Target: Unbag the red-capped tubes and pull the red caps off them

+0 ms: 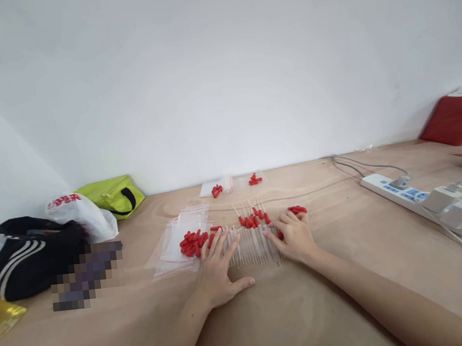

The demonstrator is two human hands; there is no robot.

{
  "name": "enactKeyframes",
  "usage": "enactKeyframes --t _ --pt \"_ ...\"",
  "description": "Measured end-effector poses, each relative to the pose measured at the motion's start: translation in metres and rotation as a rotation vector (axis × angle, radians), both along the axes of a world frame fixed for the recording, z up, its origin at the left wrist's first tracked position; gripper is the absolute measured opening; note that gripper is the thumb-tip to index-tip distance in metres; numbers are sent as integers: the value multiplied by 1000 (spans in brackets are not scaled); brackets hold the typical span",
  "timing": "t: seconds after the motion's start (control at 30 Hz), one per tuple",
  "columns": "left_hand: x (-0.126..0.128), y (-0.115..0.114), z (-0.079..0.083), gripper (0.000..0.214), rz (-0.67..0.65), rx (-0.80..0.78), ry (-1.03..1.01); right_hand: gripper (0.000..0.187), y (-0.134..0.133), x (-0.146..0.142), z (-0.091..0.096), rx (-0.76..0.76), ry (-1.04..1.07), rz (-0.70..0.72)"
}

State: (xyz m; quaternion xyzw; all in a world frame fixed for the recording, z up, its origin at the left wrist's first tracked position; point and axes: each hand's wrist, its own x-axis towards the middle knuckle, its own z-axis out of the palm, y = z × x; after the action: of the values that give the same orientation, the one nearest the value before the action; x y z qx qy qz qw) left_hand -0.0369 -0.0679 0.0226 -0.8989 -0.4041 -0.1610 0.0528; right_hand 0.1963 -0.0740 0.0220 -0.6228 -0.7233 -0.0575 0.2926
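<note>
A row of thin clear glass dropper tubes lies side by side on the table in front of me. My left hand rests at the row's left end, fingers spread and thumb stretched out, with its fingertips near a red rubber bulb. At the right end lies my right hand, palm down, thumb apart from the fingers and touching or close to the outermost tubes. Some red bulbs show just past its fingertips, another partly under it. Beyond the row lie several droppers with red bulbs on them.
Left of the row, loose red bulbs lie on clear zip bags. Two smaller bulb-and-bag groups sit near the wall. A black bag, a white plastic bag and a green pouch stand left; a power strip with cables lies right.
</note>
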Motion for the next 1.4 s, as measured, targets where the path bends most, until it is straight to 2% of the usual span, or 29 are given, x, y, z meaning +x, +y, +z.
enactKeyframes --t 0.1,0.17,0.3,0.43,0.5,0.6,0.8,0.9,1.0,1.07,1.2,1.4 --pt "-1 2 0 84 7 -36 11 23 21 5 6 -183 82 -218" --pt "-2 2 0 83 16 -55 18 26 35 5 11 -323 125 -288" --pt "-4 3 0 79 36 -59 14 32 56 -5 23 -547 216 -303" --pt "-6 3 1 78 57 -55 3 21 66 -9 31 -624 276 -299" --pt "-6 2 0 78 56 -53 -2 21 68 -6 34 -642 320 -289" --pt "-6 2 0 78 48 -48 -9 28 64 7 38 -626 405 -225" --pt "-6 4 0 77 17 -8 -29 17 31 31 35 -563 608 67" --pt "-5 4 -1 75 -3 18 -31 11 8 28 22 -358 854 321" --pt "-1 2 0 69 -35 58 -33 16 -13 12 8 -213 919 361" --pt "4 -1 0 63 -81 90 -40 18 -23 0 0 -158 895 367" --pt "19 -10 -2 51 -207 127 -100 18 -35 -16 -5 -119 681 382" --pt "29 -14 -6 23 -217 189 -351 23 -41 -15 2 -168 539 500"
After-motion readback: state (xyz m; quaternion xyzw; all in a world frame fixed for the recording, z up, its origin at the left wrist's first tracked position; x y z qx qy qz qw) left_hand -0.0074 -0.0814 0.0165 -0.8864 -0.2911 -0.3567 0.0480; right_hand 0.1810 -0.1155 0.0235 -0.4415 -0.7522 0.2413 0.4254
